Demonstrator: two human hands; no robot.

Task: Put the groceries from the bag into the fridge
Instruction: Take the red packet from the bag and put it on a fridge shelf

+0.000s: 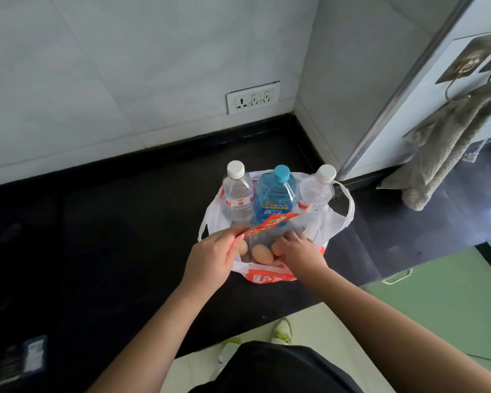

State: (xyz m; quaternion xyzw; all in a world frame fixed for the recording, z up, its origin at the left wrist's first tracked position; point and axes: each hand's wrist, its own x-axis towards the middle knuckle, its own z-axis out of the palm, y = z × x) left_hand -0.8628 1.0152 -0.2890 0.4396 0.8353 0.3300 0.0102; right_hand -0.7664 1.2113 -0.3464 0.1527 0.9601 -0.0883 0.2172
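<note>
A white plastic bag (335,222) with red print stands open on the black counter (111,222). Upright in its back are two clear water bottles with white caps (237,198) (315,194) and, between them, a blue bottle (277,198). Brown eggs (262,254) lie at the front of the bag. My left hand (210,258) pinches a red snack packet (270,224) above the eggs. My right hand (299,249) reaches down into the bag with its fingers curled over an egg (276,248) at the right.
The fridge side (425,89) rises at the right, with a grey towel (448,154) hanging from a hook on it. A wall socket (253,97) sits behind the bag. A dark packet (26,358) lies at the counter's front left. Green cabinet fronts (442,302) are below right.
</note>
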